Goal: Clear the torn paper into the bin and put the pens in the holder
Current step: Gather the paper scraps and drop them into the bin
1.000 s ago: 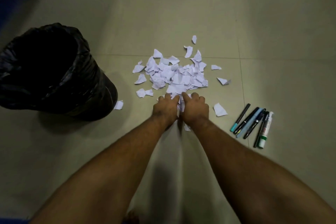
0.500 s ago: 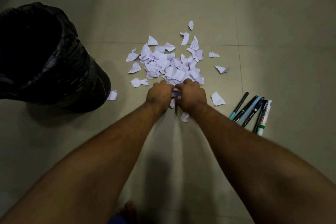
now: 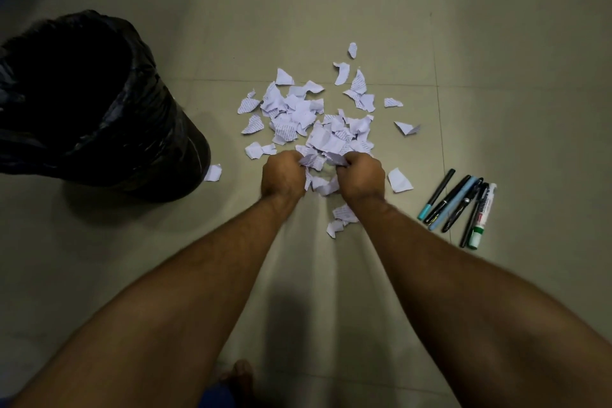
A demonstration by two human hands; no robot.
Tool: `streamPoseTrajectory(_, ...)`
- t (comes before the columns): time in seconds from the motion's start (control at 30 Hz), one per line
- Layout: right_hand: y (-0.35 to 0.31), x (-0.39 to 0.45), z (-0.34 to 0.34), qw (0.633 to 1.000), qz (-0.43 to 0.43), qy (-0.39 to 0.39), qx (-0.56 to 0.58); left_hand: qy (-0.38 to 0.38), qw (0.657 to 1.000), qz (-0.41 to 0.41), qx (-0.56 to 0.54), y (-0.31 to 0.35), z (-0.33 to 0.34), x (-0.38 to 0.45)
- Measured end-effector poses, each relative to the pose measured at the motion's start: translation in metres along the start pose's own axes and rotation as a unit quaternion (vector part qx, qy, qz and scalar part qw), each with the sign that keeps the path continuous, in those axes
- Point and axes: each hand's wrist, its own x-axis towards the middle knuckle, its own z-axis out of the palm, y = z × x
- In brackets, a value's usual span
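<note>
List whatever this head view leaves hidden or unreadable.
- Bin inside: too dark to see; left edge cuts its rim.
- Pen holder: nowhere in view.
- Left hand and right hand: curled fingers hide how much torn paper they grip.
- Print on the marker among the pens: too small.

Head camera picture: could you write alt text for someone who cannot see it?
Left hand and right hand each grip torn paper scraps at the near edge of a pile on the tiled floor. A black-lined bin stands left; pens lie right.
</note>
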Motion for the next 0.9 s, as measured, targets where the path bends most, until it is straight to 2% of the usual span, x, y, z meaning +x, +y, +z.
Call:
streamPoseTrajectory(0.17,-0.035,-0.004,-0.019,0.997,0.012,0.029,0.070,0.021,0.999,-0.013,-0.044,0.016,-0.044,-0.003)
streamPoseTrajectory(0.37,-0.099,-0.015,-0.036,0.985,0.035,0.021,0.168,0.052,0.995,-0.024,-0.083,0.023,-0.123,-0.003)
streamPoseTrajectory(0.6,-0.227,-0.023,-0.045,0.963,-0.052,0.028,0.262,0.122,0.986,0.002,-0.118,0.006,-0.246,0.005)
streamPoseTrajectory(0.67,-0.267,-0.029,-0.038,0.958,-0.084,0.024,0.275,0.154,0.981,-0.017,-0.120,-0.011,-0.279,0.009)
streamPoseTrajectory(0.9,-0.354,-0.053,0.006,0.960,-0.167,-0.040,0.223,0.190,0.973,-0.081,-0.107,-0.089,-0.341,0.014)
